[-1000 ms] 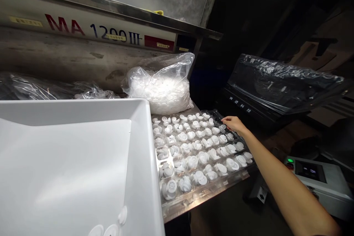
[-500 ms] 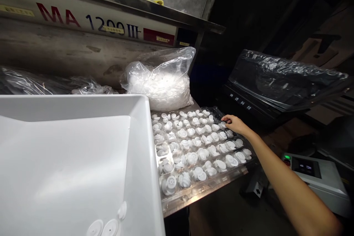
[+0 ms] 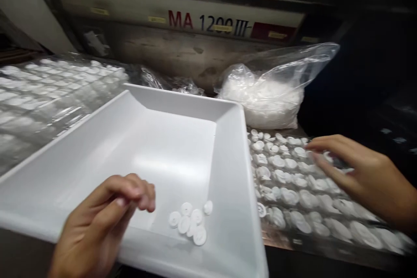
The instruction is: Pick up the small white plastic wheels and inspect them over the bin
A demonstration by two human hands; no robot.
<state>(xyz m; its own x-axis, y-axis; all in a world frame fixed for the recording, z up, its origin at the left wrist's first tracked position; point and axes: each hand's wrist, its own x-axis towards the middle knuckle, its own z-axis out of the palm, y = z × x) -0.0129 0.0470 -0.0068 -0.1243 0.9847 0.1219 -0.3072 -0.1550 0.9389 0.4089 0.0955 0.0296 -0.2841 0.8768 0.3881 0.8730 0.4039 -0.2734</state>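
Since 0.5 s ago the view has swung left, the left hand (image 3: 104, 221) has come into sight over the white bin (image 3: 228, 173), and the right hand (image 3: 355, 173) has drawn back from the far corner of the blister tray (image 3: 293, 243) to hover over its near rows.

The left hand sits at 7 o'clock, fingers curled with tips bunched together, and I cannot tell whether they pinch anything. Just beside them, toward 3 o'clock, about 6 white round caps (image 3: 190, 221) lie loose on the bin floor.

The right hand, at 3 o'clock, has its fingers spread and extended toward 9 o'clock, holding nothing, low over the tray's white parts (image 3: 283, 178); contact is blurred.

At 1 o'clock a clear bag of white parts (image 3: 267, 100) rests behind the tray. At 10 o'clock lie more filled clear trays (image 3: 48, 91). Behind, at 12 o'clock, stands a machine panel marked MA 1200 (image 3: 208, 21).
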